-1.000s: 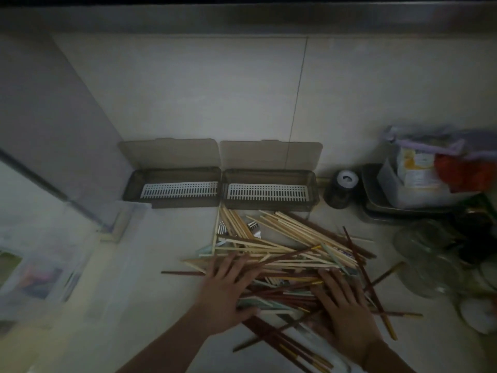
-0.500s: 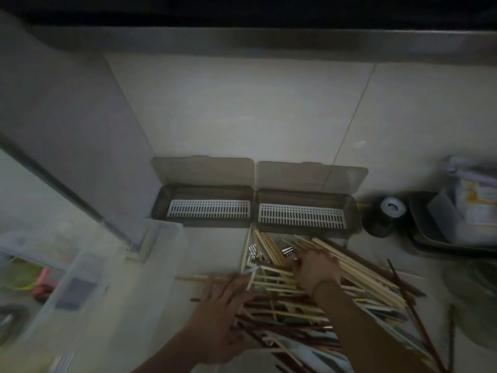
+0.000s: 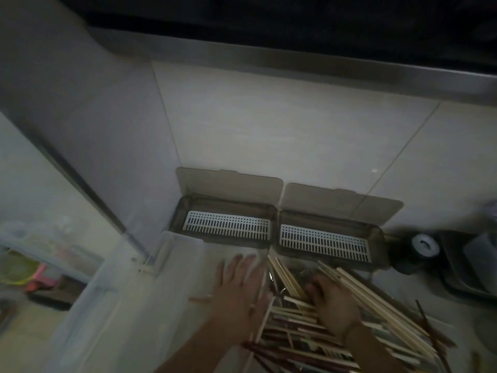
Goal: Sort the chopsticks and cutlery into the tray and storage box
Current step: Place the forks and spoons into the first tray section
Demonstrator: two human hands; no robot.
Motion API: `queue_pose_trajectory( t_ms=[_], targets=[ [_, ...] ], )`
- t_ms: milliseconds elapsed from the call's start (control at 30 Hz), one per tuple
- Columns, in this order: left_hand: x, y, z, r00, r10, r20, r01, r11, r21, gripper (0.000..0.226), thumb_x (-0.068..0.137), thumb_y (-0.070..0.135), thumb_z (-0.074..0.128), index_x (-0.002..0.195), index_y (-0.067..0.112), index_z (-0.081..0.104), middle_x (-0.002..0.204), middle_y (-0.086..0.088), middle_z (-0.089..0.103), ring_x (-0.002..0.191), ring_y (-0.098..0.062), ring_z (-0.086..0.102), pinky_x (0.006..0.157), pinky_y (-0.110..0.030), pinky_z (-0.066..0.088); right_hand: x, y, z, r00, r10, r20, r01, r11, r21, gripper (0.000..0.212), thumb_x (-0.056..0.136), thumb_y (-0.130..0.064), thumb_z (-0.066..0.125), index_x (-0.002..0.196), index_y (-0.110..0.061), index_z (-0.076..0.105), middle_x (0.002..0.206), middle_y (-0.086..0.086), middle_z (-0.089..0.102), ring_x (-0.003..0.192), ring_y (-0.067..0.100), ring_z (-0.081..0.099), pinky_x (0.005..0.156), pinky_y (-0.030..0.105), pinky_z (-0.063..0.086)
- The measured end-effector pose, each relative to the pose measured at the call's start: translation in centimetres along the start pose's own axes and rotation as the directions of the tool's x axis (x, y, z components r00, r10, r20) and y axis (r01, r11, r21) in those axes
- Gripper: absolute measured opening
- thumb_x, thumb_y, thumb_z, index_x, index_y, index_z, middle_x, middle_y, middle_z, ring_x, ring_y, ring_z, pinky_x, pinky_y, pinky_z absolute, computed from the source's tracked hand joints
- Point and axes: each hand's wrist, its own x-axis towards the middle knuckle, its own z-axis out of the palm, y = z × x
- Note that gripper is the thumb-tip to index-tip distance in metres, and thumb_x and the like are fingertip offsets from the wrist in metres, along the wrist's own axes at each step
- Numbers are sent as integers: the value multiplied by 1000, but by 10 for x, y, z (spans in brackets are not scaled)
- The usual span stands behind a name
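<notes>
Head view, dim and a little blurred: the left hand (image 3: 242,289) lies flat with fingers straight and spread, palm down on the left edge of the chopstick pile (image 3: 336,327), gripping nothing. Just right of it, the right hand (image 3: 332,308) rests on top of the same pile with its fingers bent down into the sticks; whether it pinches any of them I cannot tell, as the fingertips are lost among the pale chopsticks. The pile spreads from under both hands toward the right and toward the person, pale sticks on top and dark red ones beneath.

Beyond the fingertips of both hands, against the tiled wall, stand two storage boxes side by side and touching, lids raised against the tiles: the left box (image 3: 226,208) ahead of the left hand, the right box (image 3: 330,219) ahead of the right hand, each showing a white slotted insert. Left of the left hand sits a clear plastic bin (image 3: 172,254). Far right of the right hand stands a dark round container (image 3: 419,254).
</notes>
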Motion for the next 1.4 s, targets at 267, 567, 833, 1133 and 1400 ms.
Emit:
queue_pose_trajectory(
  t_ms=[267,567,833,1133,1400],
  targets=[
    [66,-30,-41,962,-174,211,87,926,368,54,93,50,32,143,30,31,144,-2,40,132,-29,33,112,-58,12,3,-6,-11,976,-40,-212,120,917,380,55,79,-80,30,108,-42,58,91,-13,68,81,12,64,73,28,50],
    [55,-42,-54,973,-129,191,53,931,360,50,89,46,41,134,26,46,134,-2,51,132,-28,40,114,-57,14,16,-70,-56,923,-357,-142,382,896,225,42,97,-28,39,135,-46,40,117,-5,56,104,11,56,93,24,45],
    [14,-69,-50,972,-225,-62,234,936,261,54,66,46,62,113,19,65,126,-9,60,122,-36,51,98,-59,43,106,-168,-23,919,-389,58,389,921,19,63,68,7,52,120,-26,64,113,7,66,104,23,62,92,26,47],
    [9,-67,-42,972,-224,-70,235,932,277,57,57,49,69,108,25,67,132,-6,56,125,-32,40,90,-59,47,134,-198,28,949,-226,220,231,973,1,28,82,-1,58,96,-18,75,107,5,71,103,19,64,84,14,41],
    [11,-75,-40,983,-169,-68,182,929,321,59,53,53,71,107,29,66,130,-3,57,123,-30,39,87,-58,48,131,-180,13,942,-249,225,214,962,167,31,87,2,53,106,-13,73,113,7,68,108,21,61,101,23,41]
  ],
)
